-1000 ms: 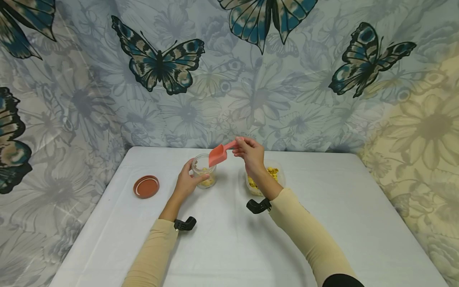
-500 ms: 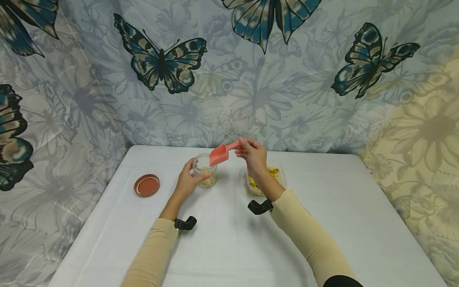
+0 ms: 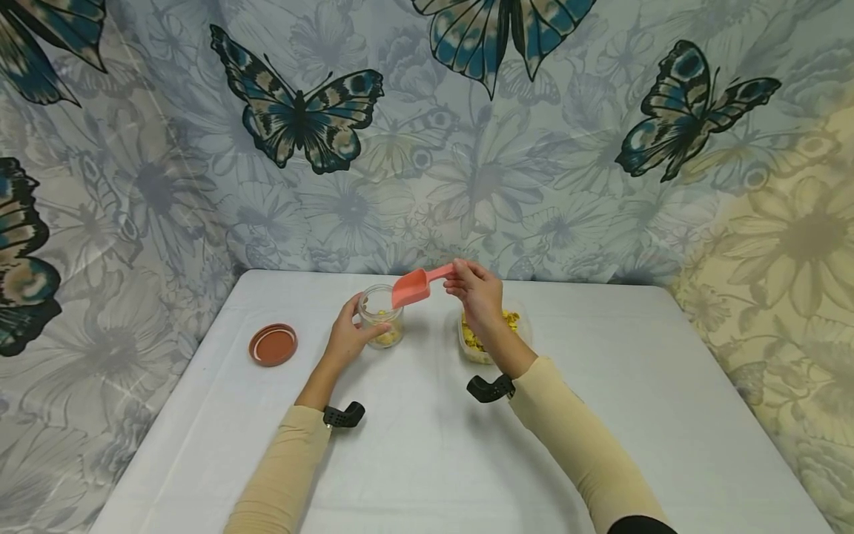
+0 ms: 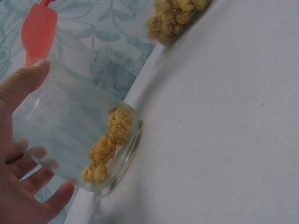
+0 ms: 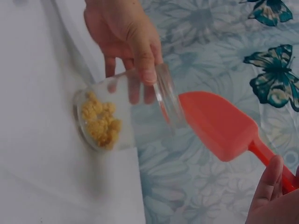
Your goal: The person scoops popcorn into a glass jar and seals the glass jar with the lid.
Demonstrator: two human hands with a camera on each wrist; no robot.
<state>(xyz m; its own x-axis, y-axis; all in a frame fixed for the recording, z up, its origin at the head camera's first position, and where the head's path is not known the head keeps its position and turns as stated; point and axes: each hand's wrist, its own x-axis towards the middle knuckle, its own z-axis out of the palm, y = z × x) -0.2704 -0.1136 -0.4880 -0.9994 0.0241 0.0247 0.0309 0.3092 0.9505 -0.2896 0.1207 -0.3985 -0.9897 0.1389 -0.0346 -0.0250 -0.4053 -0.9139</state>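
Butterfly-print cloth (image 3: 534,215) behind white table (image 3: 414,445) | my left hand (image 3: 345,337) wraps a glass jar (image 4: 70,121), popcorn (image 4: 103,149) at its bottom | my right hand (image 3: 479,295) pinches a scoop (image 3: 414,287) by its handle, apparently empty blade just beside the jar's mouth | food tub (image 3: 477,357) below that wrist | seemingly mid-filling; next likely calls for dipping into the tub, jar steadied

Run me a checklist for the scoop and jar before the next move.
1. Jar held by the left hand: ok.
2. Lid off, lying on the table: ok.
3. Scoop gripped by the right hand: ok.
4. Scoop empty: ok, no pieces show in it.
5. Jar filled: not ok, only some popcorn pieces near the bottom.
6. Container holding popcorn: ok, though the right forearm hides part.
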